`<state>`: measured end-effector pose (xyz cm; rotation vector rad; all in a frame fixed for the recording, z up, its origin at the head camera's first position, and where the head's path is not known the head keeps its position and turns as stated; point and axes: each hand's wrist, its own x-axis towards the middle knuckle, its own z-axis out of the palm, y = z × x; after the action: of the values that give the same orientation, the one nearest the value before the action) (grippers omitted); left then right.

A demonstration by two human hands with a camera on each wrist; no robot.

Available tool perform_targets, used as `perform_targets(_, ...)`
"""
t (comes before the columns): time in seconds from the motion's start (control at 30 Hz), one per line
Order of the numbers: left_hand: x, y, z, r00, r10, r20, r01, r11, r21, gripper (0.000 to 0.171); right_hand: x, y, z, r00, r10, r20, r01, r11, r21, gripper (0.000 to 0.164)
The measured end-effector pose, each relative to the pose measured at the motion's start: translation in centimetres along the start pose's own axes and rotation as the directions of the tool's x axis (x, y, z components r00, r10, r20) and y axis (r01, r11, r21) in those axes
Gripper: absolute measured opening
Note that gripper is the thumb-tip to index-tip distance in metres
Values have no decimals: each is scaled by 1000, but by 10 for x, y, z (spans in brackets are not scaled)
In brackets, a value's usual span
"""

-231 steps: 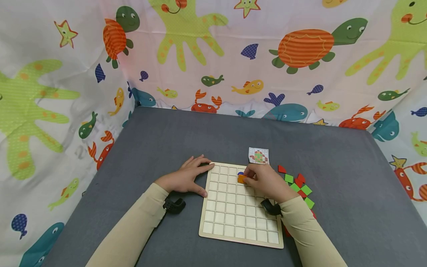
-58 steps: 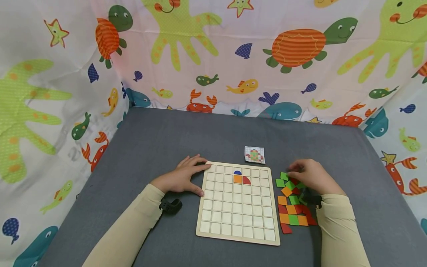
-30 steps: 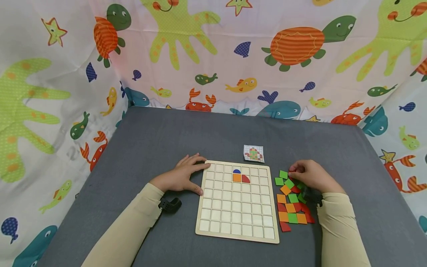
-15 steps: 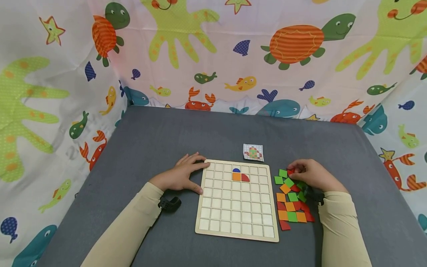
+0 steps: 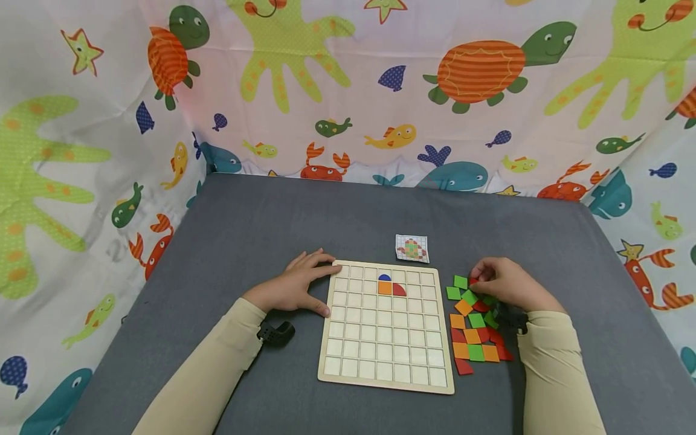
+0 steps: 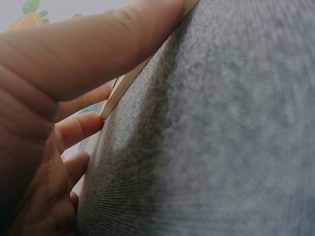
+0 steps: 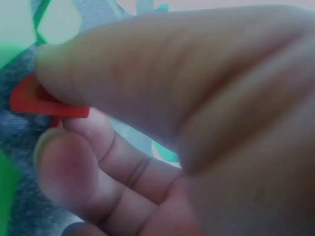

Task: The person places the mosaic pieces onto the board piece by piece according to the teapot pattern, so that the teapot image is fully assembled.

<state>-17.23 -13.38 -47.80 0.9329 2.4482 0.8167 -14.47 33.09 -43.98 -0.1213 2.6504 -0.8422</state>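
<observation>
A wooden grid board (image 5: 368,334) lies on the table. Set in its upper cells are a blue half-round tile (image 5: 385,278), an orange square tile (image 5: 385,289) and a red quarter-round tile (image 5: 399,290). My left hand (image 5: 293,288) rests at the board's left edge, thumb and fingers spread and touching the rim. At the top of the loose tile pile, my right hand (image 5: 508,284) pinches another red tile (image 7: 49,109) with a curved side, between thumb and fingertips. Part of that tile is hidden by the thumb.
Right of the board lie several loose tiles, among them a green square (image 5: 475,353), an orange square (image 5: 457,321) and a red piece (image 5: 463,366). Beyond the board is a small pattern card (image 5: 411,249). A printed curtain (image 5: 348,78) hangs round the grey table (image 5: 304,211).
Earlier, my right hand held an orange tile over the board; the orange square and red quarter-round now sit in cells. That hand moved right to the pile and pinches a red tile. My left hand stayed.
</observation>
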Motion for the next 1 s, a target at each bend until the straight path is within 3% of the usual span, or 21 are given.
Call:
perform_targets(0.43,0,0,0,1000,3,13,-3,1000,17,96,-3,-27,2,993,-62,-97,58,998,-37,21)
perform_targets(0.63,1,1,1,1000,-1,3,1,1000,23,96,3,-47,14,994,-62,-94,62,998,3,17)
perform_targets(1.0,1,2,5,999,-5,-37,7,999,40,95,13,-88,47,975,-190,-118,194,981,17,10)
